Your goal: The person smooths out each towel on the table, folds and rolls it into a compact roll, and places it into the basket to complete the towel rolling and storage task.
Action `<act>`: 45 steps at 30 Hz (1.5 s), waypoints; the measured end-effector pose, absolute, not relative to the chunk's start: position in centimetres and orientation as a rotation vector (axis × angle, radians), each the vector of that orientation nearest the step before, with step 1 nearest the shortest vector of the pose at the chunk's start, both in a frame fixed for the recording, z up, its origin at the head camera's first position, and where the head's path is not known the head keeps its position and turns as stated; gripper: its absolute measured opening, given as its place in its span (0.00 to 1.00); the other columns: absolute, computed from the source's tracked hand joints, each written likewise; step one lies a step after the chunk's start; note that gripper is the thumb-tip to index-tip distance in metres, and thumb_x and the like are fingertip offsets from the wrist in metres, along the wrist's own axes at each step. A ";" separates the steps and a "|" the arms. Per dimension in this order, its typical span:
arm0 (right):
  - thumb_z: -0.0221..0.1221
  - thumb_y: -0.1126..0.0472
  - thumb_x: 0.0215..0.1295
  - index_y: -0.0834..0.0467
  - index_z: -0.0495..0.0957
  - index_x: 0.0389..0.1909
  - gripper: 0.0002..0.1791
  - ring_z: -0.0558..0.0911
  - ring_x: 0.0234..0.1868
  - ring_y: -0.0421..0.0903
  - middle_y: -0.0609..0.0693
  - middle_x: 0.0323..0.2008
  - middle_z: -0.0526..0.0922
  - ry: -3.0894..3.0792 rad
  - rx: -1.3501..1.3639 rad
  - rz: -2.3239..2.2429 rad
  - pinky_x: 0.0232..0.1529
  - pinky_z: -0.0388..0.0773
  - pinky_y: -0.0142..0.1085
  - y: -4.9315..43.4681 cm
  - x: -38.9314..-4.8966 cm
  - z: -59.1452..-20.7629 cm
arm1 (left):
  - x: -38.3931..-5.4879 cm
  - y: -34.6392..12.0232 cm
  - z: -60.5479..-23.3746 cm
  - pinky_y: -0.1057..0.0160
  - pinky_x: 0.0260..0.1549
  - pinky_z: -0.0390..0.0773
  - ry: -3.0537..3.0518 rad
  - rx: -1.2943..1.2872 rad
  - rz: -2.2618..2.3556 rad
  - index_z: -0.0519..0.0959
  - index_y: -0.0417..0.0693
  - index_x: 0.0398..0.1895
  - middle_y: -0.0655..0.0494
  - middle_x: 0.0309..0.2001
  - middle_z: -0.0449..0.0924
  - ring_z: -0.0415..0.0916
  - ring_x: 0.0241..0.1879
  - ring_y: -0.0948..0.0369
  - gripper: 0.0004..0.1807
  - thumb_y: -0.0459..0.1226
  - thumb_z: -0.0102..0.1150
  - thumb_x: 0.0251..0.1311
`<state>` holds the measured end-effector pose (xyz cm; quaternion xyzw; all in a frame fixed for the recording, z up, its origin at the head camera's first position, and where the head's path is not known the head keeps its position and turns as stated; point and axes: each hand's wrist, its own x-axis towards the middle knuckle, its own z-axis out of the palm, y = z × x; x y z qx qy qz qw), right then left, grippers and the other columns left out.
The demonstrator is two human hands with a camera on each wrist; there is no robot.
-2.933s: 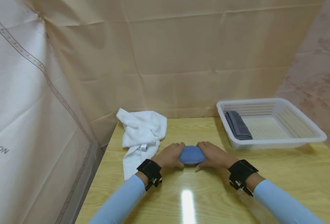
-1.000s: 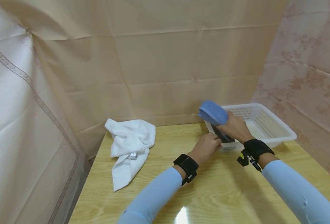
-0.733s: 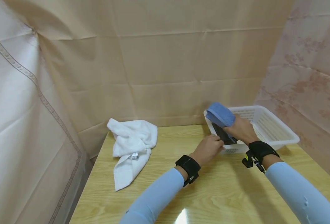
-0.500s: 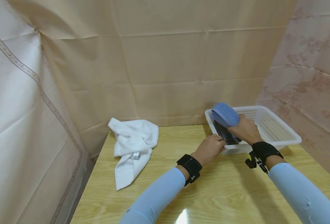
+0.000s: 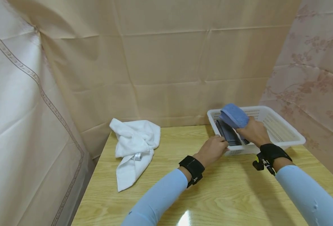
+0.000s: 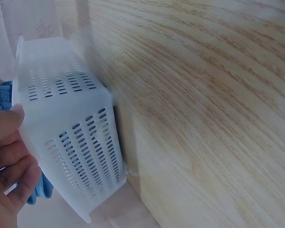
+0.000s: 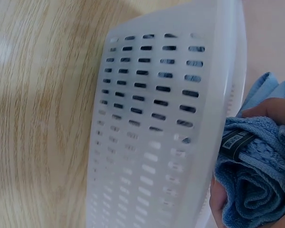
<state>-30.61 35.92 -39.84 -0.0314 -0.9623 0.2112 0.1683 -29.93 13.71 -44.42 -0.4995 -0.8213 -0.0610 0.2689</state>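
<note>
My right hand (image 5: pixel 254 130) grips a rolled blue towel (image 5: pixel 234 115), tilted, over the left part of a white plastic basket (image 5: pixel 237 152). Its spiral end and a dark label show on the towel (image 7: pixel 251 175) in the right wrist view. A folded dark grey towel (image 5: pixel 229 134) lies inside along the basket's left wall, left of the blue one. My left hand (image 5: pixel 212 150) holds the near left corner; in the left wrist view its thumb and fingers are curled at the rim of the basket (image 6: pixel 85 142).
A crumpled white towel (image 5: pixel 138 138) with a tag lies on the left of the wooden table (image 5: pixel 217 194). Beige cloth (image 5: pixel 166 62) hangs behind the table, and a patterned sheet (image 5: pixel 319 78) hangs at the right.
Both hands held the blue towel near the table's middle at first. The right hand has carried it to the basket and shifted further right and lower; the left hand went to the basket's corner.
</note>
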 end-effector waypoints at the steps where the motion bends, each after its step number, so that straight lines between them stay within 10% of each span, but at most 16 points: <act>1: 0.65 0.53 0.59 0.83 0.67 0.56 0.39 0.82 0.32 0.71 0.80 0.42 0.77 -2.738 -0.094 0.606 0.22 0.78 0.52 36.1 -30.6 -39.9 | -29.9 13.7 -44.4 0.74 0.42 0.74 -2.214 -1.346 -0.163 0.89 0.55 0.42 0.62 0.38 0.83 0.77 0.37 0.66 0.10 0.46 0.62 0.72; 45: 0.64 0.51 0.62 0.86 0.59 0.61 0.45 0.80 0.36 0.79 0.86 0.43 0.74 -2.803 -0.298 0.624 0.25 0.78 0.59 39.7 -30.6 -41.5 | -29.6 13.8 -44.3 0.75 0.43 0.73 -2.249 -1.312 -0.124 0.88 0.57 0.43 0.63 0.40 0.83 0.76 0.39 0.66 0.10 0.47 0.60 0.73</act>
